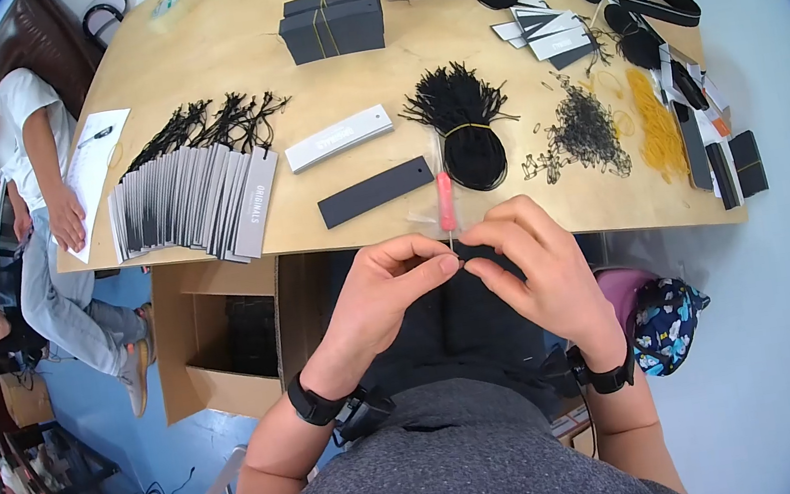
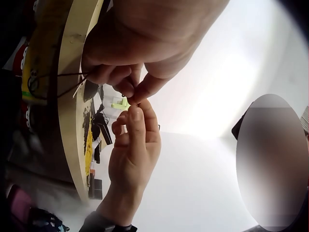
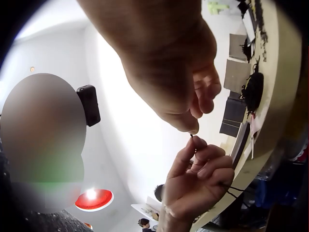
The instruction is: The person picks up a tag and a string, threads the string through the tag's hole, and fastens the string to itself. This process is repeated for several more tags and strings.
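Above my lap, just off the table's front edge, my left hand (image 1: 375,285) and right hand (image 1: 545,271) meet fingertip to fingertip. Both pinch a thin black cord (image 3: 195,145) between thumb and forefinger. A dark loop of it trails from my left hand in the left wrist view. Fingers hide most of what lies between the fingertips. A red-handled tool (image 1: 446,201) with a thin metal shaft lies at the table edge just beyond my hands. Behind it sits a bundle of black cords (image 1: 475,157) tied with a yellow band.
A fanned row of grey tags (image 1: 192,205) with black cords lies left on the table (image 1: 215,45). A white tag stack (image 1: 339,138) and dark tag (image 1: 375,192) lie mid-table. Small black pins (image 1: 586,131) and yellow bands (image 1: 653,125) lie right. A person (image 1: 35,126) sits at left.
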Tool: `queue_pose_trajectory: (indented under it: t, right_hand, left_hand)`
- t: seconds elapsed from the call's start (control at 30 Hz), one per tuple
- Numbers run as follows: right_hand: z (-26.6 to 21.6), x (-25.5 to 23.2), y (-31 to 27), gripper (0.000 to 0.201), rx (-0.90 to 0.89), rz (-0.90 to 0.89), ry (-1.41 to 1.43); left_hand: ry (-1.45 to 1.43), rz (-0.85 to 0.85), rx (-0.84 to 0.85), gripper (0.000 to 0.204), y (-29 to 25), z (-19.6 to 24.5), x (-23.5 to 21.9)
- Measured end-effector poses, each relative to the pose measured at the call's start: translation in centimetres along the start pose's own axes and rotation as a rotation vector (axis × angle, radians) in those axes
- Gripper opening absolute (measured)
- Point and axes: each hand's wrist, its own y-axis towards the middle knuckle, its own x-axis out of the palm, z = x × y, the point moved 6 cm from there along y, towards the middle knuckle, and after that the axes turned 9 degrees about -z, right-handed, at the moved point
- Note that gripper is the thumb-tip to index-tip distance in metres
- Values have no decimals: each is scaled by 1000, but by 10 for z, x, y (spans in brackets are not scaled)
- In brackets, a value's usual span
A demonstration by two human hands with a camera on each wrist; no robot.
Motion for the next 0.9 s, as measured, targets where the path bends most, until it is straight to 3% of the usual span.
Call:
queue_pose_trajectory:
  t: [0.13, 0.2, 0.4, 0.47, 0.57, 0.67, 0.73, 0.77, 0.83, 0.9]
  right_hand:
    - [-6, 4, 2, 19, -135, -24, -128]
    - [-9, 8, 4, 18, -119, 16, -124]
    - [0, 21, 7, 19, -83, -15, -105]
    - [-16, 16, 16, 15, -165, -71, -122]
    - [-22, 17, 22, 13, -192, -103, -135]
    - [-17, 17, 26, 14, -159, -59, -109]
    - [-15, 14, 27, 15, -171, 16, -217]
    - [-15, 18, 27, 15, -169, 16, -218]
    - [-15, 29, 26, 19, -185, 83, -268]
    - [4, 27, 3, 19, -100, 33, -370]
  left_hand:
    - [46, 45, -13, 9, -4, 2, 3]
    - [96, 53, -72, 12, -7, 0, -1]
    - [-41, -91, 193, 23, -5, -14, -16]
    - [251, 41, 149, 14, -15, 3, -19]
    - [456, 119, 141, 11, -23, 5, -29]
    - [358, 142, 194, 14, -29, 6, -31]
    - [-80, 36, 19, 16, -28, -8, -26]
    - [-82, 34, 18, 16, -27, -8, -24]
    - [-563, -45, -26, 18, -24, -18, -12]
    - [-616, -52, -33, 20, -16, -32, 1]
